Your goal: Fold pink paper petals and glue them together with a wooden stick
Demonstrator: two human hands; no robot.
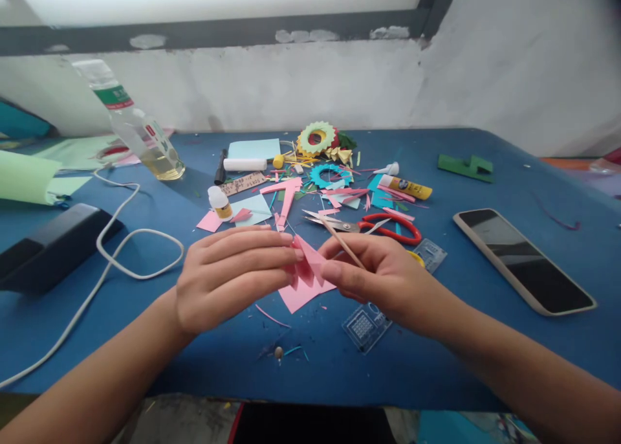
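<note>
A folded pink paper (310, 263) is between my two hands above the table. My left hand (237, 263) is closed on its left side, with the fingers laid together and the thumb hidden. With thumb and fingers, my right hand (373, 269) pinches the paper's right edge; a thin wooden stick (344, 242) also sits in that hand, pointing up to the left. Under the hands lies a flat pink paper sheet (297, 299). Red-handled scissors (359, 226) rest just beyond my right hand. A clear plastic stencil (365, 327) lies below it.
Paper scraps, a small white glue bottle (220, 204), a yellow glue stick (410, 188) and paper rings (317, 138) crowd the table's middle. On the left stand a tilted bottle (145, 140), a white cable (114, 259) and a black object (58, 243). A phone (524, 259) lies right.
</note>
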